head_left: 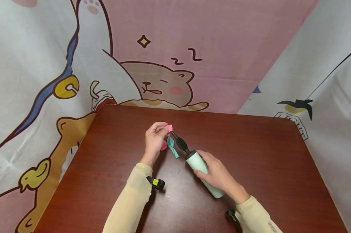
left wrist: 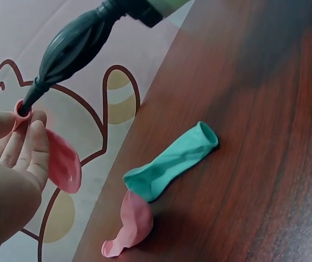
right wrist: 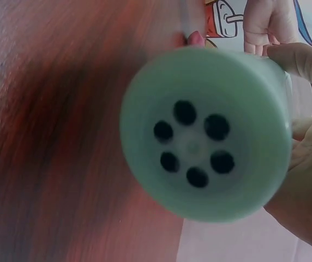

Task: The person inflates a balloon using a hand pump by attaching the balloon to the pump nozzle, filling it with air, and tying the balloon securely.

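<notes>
My left hand [head_left: 155, 139] pinches a pink balloon [left wrist: 64, 164] by its neck. Inside the balloon's mouth sits the tip of a black ribbed nozzle [left wrist: 74, 49]. That nozzle belongs to a pale green hand pump [head_left: 198, 163], which my right hand [head_left: 217, 171] grips around its body. In the right wrist view the pump's round end [right wrist: 194, 202] shows several dark holes. On the table below the left hand lie a teal balloon [left wrist: 172, 161] and another pink balloon [left wrist: 136, 221], both limp; the two touch or overlap at their ends in the left wrist view.
The dark red-brown wooden table [head_left: 266, 155] has rounded far corners. Behind it and at both sides hangs a cartoon-printed cloth [head_left: 222, 48]. A black strap device [head_left: 158, 183] is worn on the left wrist, and another black device [head_left: 231, 216] on the right.
</notes>
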The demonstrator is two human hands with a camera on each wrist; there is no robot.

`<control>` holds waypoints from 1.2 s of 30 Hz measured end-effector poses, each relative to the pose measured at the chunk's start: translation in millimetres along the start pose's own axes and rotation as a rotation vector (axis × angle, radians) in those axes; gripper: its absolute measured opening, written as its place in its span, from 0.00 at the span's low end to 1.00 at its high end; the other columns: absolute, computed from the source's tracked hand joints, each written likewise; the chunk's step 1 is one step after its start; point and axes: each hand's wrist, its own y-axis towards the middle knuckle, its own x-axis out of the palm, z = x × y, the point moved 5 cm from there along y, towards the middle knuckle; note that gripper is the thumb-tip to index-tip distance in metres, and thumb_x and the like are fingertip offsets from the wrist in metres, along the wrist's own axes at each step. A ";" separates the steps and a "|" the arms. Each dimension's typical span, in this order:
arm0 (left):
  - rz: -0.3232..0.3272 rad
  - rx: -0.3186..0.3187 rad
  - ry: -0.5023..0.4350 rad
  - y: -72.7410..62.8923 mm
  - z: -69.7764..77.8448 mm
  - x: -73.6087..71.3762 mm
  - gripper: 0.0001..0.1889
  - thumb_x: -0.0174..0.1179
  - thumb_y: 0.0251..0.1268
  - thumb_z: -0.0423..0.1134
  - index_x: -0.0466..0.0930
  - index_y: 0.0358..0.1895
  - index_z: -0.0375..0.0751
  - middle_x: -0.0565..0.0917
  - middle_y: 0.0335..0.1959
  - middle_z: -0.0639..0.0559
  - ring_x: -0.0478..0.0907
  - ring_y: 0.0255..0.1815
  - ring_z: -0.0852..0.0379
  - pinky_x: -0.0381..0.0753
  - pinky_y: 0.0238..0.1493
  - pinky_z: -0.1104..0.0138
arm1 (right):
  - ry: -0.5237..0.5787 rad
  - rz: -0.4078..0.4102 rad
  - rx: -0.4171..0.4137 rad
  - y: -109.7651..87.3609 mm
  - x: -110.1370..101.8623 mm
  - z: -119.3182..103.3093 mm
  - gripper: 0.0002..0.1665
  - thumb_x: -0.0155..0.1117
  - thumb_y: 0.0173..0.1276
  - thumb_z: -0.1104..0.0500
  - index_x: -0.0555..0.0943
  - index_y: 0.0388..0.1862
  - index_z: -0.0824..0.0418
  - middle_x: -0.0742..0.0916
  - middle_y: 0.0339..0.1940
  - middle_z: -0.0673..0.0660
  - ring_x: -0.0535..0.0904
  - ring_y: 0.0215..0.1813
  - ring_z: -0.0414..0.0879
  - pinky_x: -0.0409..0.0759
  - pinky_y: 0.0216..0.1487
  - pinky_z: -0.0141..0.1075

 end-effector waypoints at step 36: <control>-0.337 -0.285 -0.363 -19.3 -14.6 26.0 0.17 0.44 0.84 0.39 0.74 0.60 0.29 0.88 0.52 0.41 0.87 0.52 0.48 0.77 0.65 0.56 | 0.124 0.121 0.007 8.5 16.9 -15.9 0.40 0.76 0.59 0.58 0.74 0.69 0.67 0.84 0.61 0.63 0.83 0.55 0.55 0.82 0.50 0.50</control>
